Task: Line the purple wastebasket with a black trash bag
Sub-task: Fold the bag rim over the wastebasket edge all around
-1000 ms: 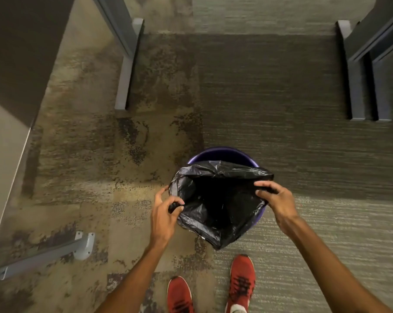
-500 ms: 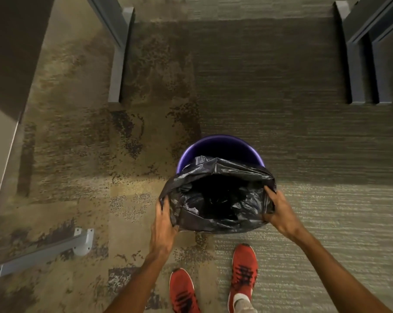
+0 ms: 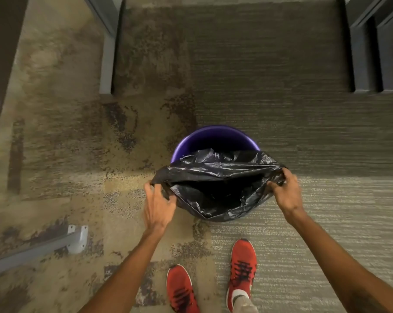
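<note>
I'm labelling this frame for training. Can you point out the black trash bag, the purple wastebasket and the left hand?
black trash bag [image 3: 216, 171]: head view, on its stretched upper fold.
purple wastebasket [image 3: 216, 137]: head view, on the bare inner far wall.
left hand [image 3: 158, 207]: head view, on the back of the hand.

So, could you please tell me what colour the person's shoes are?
The shoes are red with black laces, clearest in the head view.

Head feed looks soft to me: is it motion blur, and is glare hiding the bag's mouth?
Head view: yes, smeared carpet and a blurred left hand point to motion; the right hand is sharper. The black trash bag shows only small sheen on its wrinkles; its mouth is simply dark. Straight desk legs lean outward, wide-angle distortion.
</note>
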Action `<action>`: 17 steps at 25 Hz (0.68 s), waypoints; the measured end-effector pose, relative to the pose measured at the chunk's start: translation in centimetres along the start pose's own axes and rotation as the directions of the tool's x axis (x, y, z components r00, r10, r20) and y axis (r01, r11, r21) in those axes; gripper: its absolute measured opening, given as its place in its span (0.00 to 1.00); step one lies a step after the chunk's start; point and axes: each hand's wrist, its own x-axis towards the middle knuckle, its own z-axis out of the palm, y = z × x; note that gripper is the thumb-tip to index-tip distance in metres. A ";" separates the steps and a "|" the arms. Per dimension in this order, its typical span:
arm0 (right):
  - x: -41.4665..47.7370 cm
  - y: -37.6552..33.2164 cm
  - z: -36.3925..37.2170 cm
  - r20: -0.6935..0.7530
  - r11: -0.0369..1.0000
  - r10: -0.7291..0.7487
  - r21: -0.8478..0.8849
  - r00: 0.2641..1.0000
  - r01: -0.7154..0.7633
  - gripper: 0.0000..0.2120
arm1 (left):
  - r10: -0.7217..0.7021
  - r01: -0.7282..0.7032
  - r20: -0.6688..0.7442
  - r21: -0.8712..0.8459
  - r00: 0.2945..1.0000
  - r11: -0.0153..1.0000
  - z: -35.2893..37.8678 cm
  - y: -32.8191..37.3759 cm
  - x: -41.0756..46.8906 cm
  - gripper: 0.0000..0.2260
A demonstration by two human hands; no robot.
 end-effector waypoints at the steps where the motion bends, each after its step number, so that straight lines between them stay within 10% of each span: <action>1: 0.5 -0.5 -0.1 -0.026 0.999 0.028 -0.040 0.999 -0.029 0.18 | -0.023 0.023 0.006 -0.007 1.000 1.000 -0.4 0.4 0.7 0.18; 5: 1.4 -2.5 0.1 -0.173 0.947 -0.013 -0.318 0.985 -0.044 0.15 | -0.154 0.149 -0.028 -0.129 0.988 0.980 -1.6 2.7 2.9 0.15; 9: 2.9 -4.1 1.2 -0.170 0.989 0.037 -0.138 0.985 -0.061 0.09 | -0.404 0.384 0.053 -0.443 0.913 0.810 -1.9 5.3 5.6 0.14; 17: 4.5 -6.0 3.3 -0.079 0.988 -0.101 -0.125 0.992 0.091 0.23 | -0.199 0.146 -0.083 -0.424 0.976 0.894 -0.5 9.0 6.8 0.18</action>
